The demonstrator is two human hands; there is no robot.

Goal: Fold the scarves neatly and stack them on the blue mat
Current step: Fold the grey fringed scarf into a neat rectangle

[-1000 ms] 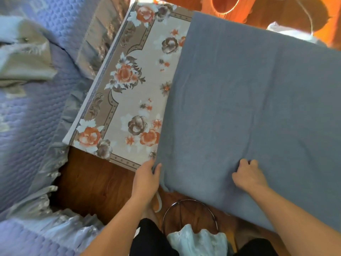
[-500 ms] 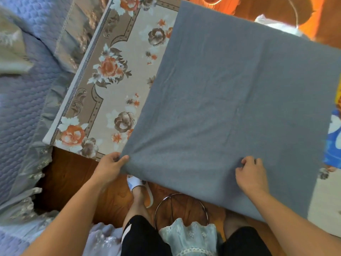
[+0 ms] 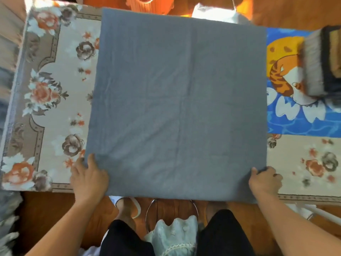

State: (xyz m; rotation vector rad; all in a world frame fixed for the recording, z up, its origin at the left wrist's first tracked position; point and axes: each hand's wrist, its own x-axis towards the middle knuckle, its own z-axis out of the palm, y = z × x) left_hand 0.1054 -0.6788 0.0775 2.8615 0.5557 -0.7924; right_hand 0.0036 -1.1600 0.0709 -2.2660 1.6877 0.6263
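One grey scarf spread square, a stack already waiting on the blue mat.

Your biggest item is the floral cloth [image 3: 55, 111] covering the table, one of it. On it lies the grey scarf [image 3: 177, 100], one, spread flat as a large square with its near edge hanging just over the table edge; by my judgement it needs more folds before stacking. To its right sits the blue mat [image 3: 295, 115], one, carrying a stack [image 3: 324, 60] of folded scarves, about three layers, too blurred to count surely. Your left hand [image 3: 88, 178] pinches the scarf's near left corner, and your right hand [image 3: 263, 180] grips the near right corner.
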